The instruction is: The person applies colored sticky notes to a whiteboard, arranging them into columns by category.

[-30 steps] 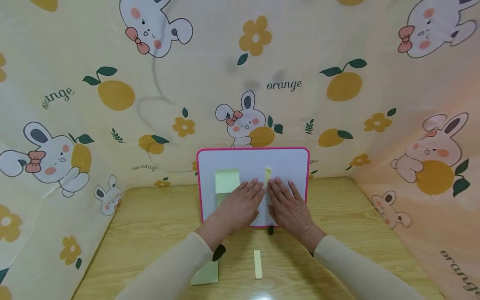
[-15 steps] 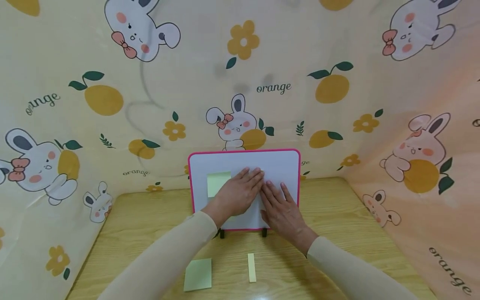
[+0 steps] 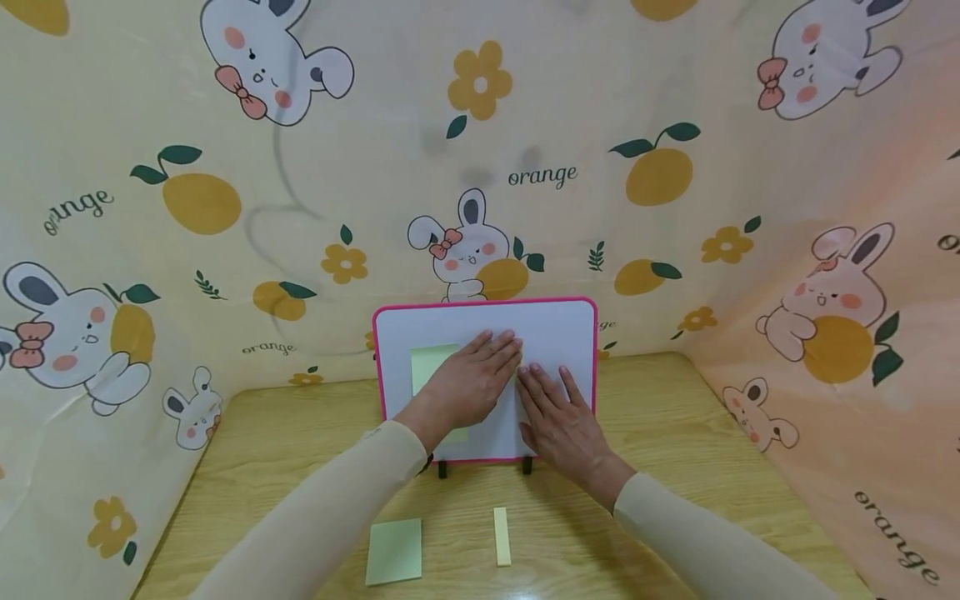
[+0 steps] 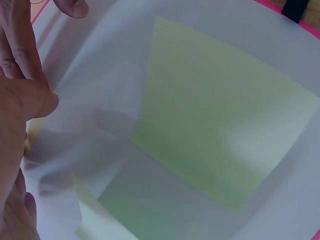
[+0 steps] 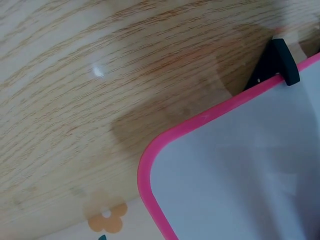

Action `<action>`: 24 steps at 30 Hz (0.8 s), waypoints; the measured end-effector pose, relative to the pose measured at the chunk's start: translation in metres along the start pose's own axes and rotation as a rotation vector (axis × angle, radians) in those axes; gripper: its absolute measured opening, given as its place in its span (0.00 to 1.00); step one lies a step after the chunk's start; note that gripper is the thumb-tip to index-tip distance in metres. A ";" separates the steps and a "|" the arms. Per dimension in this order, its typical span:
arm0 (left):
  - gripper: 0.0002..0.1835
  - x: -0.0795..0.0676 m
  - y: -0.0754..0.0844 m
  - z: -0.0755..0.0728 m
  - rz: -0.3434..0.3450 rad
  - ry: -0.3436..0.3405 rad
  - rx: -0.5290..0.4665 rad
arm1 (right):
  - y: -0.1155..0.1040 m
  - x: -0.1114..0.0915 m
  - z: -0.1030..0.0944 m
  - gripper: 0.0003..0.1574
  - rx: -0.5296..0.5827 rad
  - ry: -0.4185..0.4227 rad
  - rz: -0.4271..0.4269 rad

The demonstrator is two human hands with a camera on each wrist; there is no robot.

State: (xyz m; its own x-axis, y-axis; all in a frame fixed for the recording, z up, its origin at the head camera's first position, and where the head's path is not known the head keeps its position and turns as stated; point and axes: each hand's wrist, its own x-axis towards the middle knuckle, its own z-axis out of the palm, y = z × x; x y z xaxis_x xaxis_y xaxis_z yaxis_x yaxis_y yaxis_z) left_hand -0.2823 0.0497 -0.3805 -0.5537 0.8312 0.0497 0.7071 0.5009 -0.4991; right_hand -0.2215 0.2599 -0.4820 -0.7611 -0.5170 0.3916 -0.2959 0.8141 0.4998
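A small whiteboard (image 3: 555, 329) with a pink rim leans upright on a stand. My left hand (image 3: 467, 383) lies on its middle with fingers straight, pointing up and right. Beside it, my right hand (image 3: 561, 425) rests on the board's right half, fingers extended, its fingertips close to the left ones. A narrow yellow paper strip (image 4: 33, 134) shows at the fingers in the left wrist view; the hands hide most of it. On the board's left half are a green sticky note (image 3: 429, 367) and a lower one (image 4: 225, 115), partly behind the left hand and wrist.
On the wooden table in front lie a green sticky note pad (image 3: 394, 551) and a pale yellow strip (image 3: 502, 537). Black stand feet (image 3: 527, 465) hook the board's lower edge. A patterned cloth (image 3: 570, 225) rises behind and at both sides.
My left hand has shifted up along the board, and its fingertips now cover the strip's top end, which showed before. My right hand stays pressed there. The head view has turned slightly right.
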 end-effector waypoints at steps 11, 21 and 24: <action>0.34 0.000 -0.006 0.001 -0.001 -0.022 -0.022 | -0.002 0.001 -0.001 0.49 -0.003 -0.022 0.007; 0.36 -0.008 -0.012 0.007 0.018 0.006 -0.026 | -0.004 0.001 0.000 0.49 0.018 -0.004 0.009; 0.38 -0.007 -0.011 0.008 0.024 0.014 -0.029 | -0.005 0.001 0.000 0.50 0.016 -0.012 0.009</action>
State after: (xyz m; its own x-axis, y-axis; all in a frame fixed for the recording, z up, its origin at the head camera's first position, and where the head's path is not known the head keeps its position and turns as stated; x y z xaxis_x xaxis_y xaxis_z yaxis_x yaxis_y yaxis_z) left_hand -0.2896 0.0366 -0.3819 -0.5300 0.8465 0.0504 0.7329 0.4871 -0.4750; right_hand -0.2213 0.2554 -0.4839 -0.7707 -0.5067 0.3862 -0.2981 0.8226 0.4843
